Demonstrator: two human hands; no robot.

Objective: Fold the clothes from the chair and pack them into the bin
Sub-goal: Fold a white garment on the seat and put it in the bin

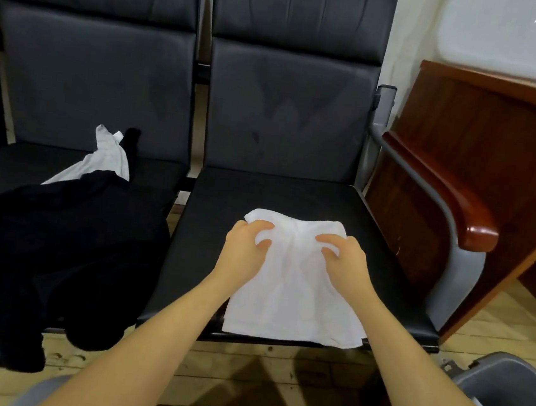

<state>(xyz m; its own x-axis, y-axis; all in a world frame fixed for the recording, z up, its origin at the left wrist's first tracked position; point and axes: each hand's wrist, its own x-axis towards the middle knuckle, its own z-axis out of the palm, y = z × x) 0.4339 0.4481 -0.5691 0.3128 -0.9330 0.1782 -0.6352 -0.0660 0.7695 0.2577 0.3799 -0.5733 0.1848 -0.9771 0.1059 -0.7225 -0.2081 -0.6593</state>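
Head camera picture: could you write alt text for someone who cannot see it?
Two bare hands, left hand and right hand, grip a white cloth lying on a black chair seat. Dark clothes are heaped on the next seat, and a grey bin stands lower right.

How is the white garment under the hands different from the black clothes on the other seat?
The white garment lies flat and partly folded on the right seat; the black clothes lie in a loose pile on the left seat, hanging over its front edge. The left hand and right hand both pinch the white garment; nothing holds the black clothes. The white garment covers less of its seat. Both rest on dark padded seats.
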